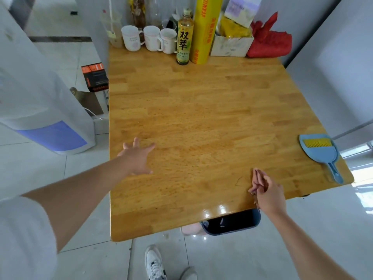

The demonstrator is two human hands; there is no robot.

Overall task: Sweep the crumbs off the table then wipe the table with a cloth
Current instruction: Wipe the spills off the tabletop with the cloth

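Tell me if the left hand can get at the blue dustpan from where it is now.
Probably not without a shift. The left hand rests spread near the table's left edge, while the dustpan lies at the far right edge. Nothing stands between them, but the right hand, holding a cloth, is far nearer.

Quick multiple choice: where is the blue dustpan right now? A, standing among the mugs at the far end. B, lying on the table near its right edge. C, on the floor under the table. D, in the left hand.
B: the blue dustpan lies flat on the table by its right edge with a yellow brush on it, and neither hand touches it.
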